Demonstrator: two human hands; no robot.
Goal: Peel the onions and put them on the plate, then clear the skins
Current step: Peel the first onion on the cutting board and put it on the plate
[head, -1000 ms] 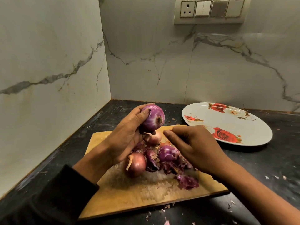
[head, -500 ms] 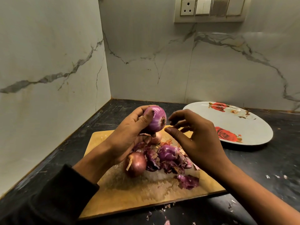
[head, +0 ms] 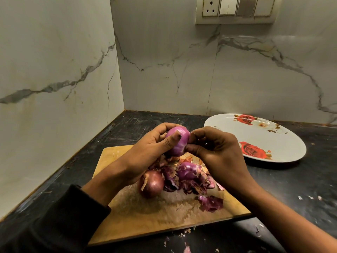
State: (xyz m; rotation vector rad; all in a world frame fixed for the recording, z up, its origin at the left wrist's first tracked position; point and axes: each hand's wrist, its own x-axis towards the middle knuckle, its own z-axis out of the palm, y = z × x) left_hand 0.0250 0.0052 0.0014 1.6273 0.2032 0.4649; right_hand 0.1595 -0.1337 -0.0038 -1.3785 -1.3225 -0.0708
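My left hand [head: 151,148] grips a purple, mostly peeled onion [head: 179,141] above the wooden cutting board [head: 145,216]. My right hand [head: 217,152] pinches at the right end of that same onion with thumb and fingertips. On the board below lie an unpeeled brown-red onion [head: 152,183], a purple onion [head: 187,170] half buried in skins, and a heap of purple skins [head: 193,185] with one loose piece [head: 211,203]. The white plate [head: 284,143] with red roses lies at the right, holding no onions.
Black counter [head: 300,189] in a corner of marble walls, left wall close to the board. Skin crumbs [head: 310,197] are scattered on the counter to the right and along the front edge. A socket and switch panel [head: 235,10] is high on the back wall.
My right hand rose from the board and closed its fingertips on the onion's end. My left hand turned the onion, so its root end now faces the right hand.
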